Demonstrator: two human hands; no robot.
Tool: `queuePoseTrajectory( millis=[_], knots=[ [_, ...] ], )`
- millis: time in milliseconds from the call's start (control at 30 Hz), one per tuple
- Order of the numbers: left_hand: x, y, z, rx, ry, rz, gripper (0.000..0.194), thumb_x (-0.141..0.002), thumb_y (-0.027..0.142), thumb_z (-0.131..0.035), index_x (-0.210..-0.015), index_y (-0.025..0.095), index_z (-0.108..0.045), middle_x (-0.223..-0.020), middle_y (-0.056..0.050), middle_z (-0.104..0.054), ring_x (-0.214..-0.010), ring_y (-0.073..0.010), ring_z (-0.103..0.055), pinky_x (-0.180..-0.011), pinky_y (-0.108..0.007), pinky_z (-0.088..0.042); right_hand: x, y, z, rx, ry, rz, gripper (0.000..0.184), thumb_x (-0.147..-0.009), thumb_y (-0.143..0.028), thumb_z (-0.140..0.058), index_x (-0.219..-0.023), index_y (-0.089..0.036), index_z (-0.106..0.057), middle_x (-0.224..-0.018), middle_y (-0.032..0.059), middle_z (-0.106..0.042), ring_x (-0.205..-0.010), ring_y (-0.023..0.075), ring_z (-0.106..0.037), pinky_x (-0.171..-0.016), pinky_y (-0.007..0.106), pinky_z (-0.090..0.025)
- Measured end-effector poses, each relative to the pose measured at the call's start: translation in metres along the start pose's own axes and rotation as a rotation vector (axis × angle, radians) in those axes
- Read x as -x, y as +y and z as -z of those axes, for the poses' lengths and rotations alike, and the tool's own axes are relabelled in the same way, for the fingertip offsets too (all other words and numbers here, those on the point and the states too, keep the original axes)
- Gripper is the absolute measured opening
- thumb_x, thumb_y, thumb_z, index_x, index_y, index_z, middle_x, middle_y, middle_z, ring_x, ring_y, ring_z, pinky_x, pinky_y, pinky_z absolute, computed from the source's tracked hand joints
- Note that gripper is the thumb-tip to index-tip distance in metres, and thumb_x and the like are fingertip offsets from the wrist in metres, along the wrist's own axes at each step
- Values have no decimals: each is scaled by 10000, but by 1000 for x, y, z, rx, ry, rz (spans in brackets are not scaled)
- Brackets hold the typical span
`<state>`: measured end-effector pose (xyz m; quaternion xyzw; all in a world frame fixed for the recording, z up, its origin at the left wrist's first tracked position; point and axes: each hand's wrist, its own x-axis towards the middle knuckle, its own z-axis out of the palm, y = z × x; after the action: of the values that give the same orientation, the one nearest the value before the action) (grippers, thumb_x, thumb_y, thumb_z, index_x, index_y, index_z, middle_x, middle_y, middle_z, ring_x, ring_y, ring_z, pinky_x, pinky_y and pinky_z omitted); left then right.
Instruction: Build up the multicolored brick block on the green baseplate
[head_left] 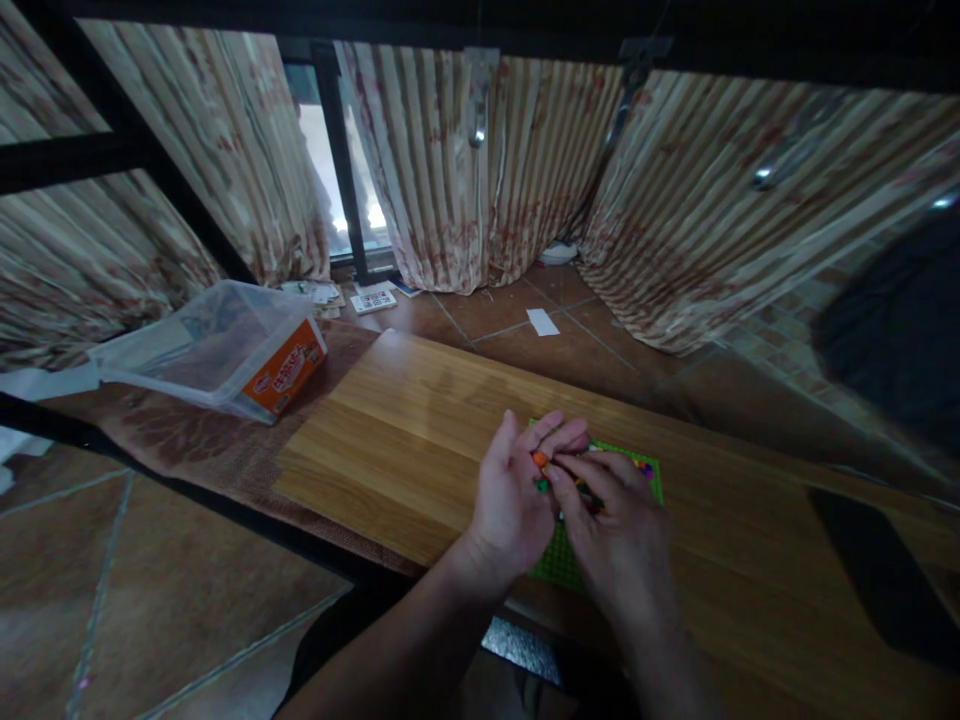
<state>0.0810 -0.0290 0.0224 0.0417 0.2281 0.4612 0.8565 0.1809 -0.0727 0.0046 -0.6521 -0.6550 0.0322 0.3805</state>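
Observation:
My left hand (514, 500) is turned palm up over the table, fingers slightly curled, cupping small coloured pieces. A small green piece (541, 485) shows at its palm. Thumb and forefinger of my right hand (619, 530) are pinched at a small orange piece (540, 459) just above that palm. Beneath both hands lies a green studded building-brick baseplate (561, 565), partly covered by them. Purple and other coloured pieces (645, 468) sit near its far right corner. Exactly how many pieces the left palm holds is hidden.
A clear plastic bin (217, 345) with an orange label stands left of the wooden tabletop (390, 430). A dark flat object (877, 570) lies at the right. Papers (373, 299) are on the floor beyond, before striped curtains (442, 170). A dark rounded shape (900, 310) is at far right.

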Motion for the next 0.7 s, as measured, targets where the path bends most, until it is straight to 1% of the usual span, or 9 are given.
queuePoseTrajectory(
  millis=[100, 167, 267, 400, 567, 633, 700],
  knots=[
    [0, -1, 2, 2, -33, -12, 567, -888, 572, -451, -1182, 110, -600, -1264, -162, -620, -1278, -271, -498, -1106, -376, -339, 2, -5, -3, -10, 6, -19, 231, -933, -360, -547, -912, -209, -721, -988, 69, -647, -912, 206, -595, -782, 358, -488],
    [-1, -1, 4, -7, -44, -18, 558, -891, 562, -453, -1179, 107, -601, -1254, -162, -625, -1278, -270, -498, -1108, -373, -333, 2, -7, -3, -80, -17, -68, 199, -923, -352, -564, -924, -223, -716, -995, 58, -648, -917, 200, -600, -783, 349, -486],
    [-1, -1, 4, -17, -31, -22, 555, -893, 555, -451, -1164, 96, -607, -1212, -164, -640, -1265, -274, -509, -1102, -372, -339, 0, -7, -3, -216, -40, -162, 127, -891, -332, -614, -902, -244, -705, -982, 33, -658, -913, 188, -611, -786, 336, -485],
    [0, -2, 3, -51, -15, -24, 550, -886, 551, -467, -1157, 96, -616, -1200, -163, -643, -1264, -285, -507, -1116, -395, -318, -3, -7, -1, -311, -60, -206, 105, -875, -316, -622, -873, -236, -690, -974, 29, -665, -930, 191, -614, -816, 346, -478],
    [0, -5, 5, -93, -92, -37, 553, -908, 545, -433, -1199, 110, -612, -1260, -143, -628, -1291, -273, -482, -1136, -396, -292, -3, -9, 3, -265, -77, -240, 158, -873, -365, -611, -923, -247, -703, -1008, 31, -669, -937, 202, -612, -805, 351, -468],
    [0, -7, 5, -104, -100, -49, 555, -917, 542, -415, -1196, 107, -618, -1276, -143, -623, -1282, -267, -492, -1137, -383, -294, -2, -9, 3, -227, -63, -234, 179, -866, -380, -608, -910, -242, -713, -986, 36, -668, -921, 208, -611, -798, 357, -466],
    [-1, -9, 5, -107, -80, -59, 551, -922, 532, -408, -1187, 101, -627, -1280, -148, -622, -1261, -260, -513, -1131, -368, -308, -1, -9, 1, -212, -50, -235, 188, -860, -378, -604, -874, -230, -719, -954, 45, -664, -895, 209, -608, -789, 361, -467]
  ],
)
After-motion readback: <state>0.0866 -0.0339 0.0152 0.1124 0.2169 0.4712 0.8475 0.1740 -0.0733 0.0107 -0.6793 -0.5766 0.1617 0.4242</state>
